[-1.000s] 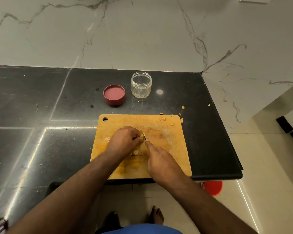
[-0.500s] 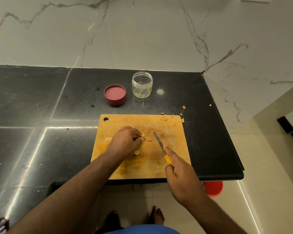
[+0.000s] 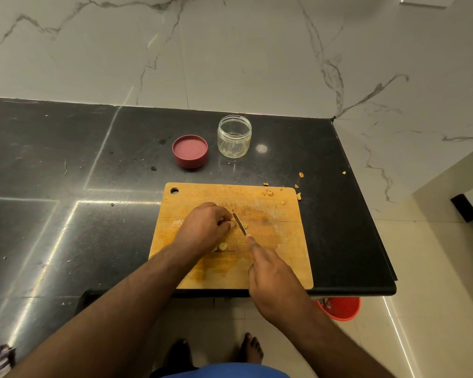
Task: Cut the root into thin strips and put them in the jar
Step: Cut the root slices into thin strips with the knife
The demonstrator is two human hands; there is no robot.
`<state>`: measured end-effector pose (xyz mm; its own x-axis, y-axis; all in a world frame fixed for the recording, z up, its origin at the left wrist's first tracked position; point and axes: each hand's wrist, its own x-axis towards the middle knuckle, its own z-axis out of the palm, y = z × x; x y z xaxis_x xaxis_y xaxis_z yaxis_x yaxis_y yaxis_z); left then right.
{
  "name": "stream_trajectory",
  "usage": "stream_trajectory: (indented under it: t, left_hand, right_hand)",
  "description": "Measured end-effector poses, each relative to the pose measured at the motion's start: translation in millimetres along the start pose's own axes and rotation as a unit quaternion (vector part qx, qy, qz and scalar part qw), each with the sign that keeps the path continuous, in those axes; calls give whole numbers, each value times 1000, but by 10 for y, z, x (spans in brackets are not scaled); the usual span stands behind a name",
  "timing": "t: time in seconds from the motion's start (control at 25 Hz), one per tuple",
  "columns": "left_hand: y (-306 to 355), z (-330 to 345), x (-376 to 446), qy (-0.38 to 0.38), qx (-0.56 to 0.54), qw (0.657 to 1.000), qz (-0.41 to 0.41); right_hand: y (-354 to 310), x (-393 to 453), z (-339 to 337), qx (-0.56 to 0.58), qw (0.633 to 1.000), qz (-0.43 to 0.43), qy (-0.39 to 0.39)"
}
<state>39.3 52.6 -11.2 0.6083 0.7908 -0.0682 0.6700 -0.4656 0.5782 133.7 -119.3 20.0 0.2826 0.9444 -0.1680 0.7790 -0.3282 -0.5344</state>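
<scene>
Nearest us, the right hand (image 3: 273, 279) is wrapped around the handle of a small thin-bladed knife (image 3: 240, 224), forefinger stretched along its spine, the blade running away from that hand and up to the left. Just beyond its knuckles, the left hand (image 3: 206, 227) is curled tight, fingertips pinching a small pale yellow piece of root (image 3: 233, 224) down on the worn rectangular wooden cutting board (image 3: 287, 257), with the blade right against those fingertips. That's the danger, I'd say: the piece is so small that a slip on the wet, stained wood could send the edge into a fingertip, or flick the root off the board. Its long axis? Too hidden under the fingers to call. Another yellow chunk (image 3: 222, 246) lies under the left wrist. Beyond both hands, well apart, stands the small clear round plastic jar (image 3: 234, 136), upright and open, seemingly almost empty, its round red lid (image 3: 190, 151) just to its left on the black counter (image 3: 66, 186).
</scene>
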Motion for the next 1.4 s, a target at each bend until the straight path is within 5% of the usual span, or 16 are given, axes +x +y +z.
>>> stream_trajectory:
  t: [0.56, 1.12, 1.4]
  left_hand:
    - [11, -11, 4, 3, 10, 1000, 9]
    - [-33, 45, -7, 0, 6, 1000, -16]
    - [-19, 40, -9, 11, -8, 1000, -23]
  right_hand:
    - [-110, 307, -33, -47, 996, 32, -65]
    - [17, -198, -146, 73, 997, 24, 3]
    - [-63, -4, -77, -1, 1000, 6, -2]
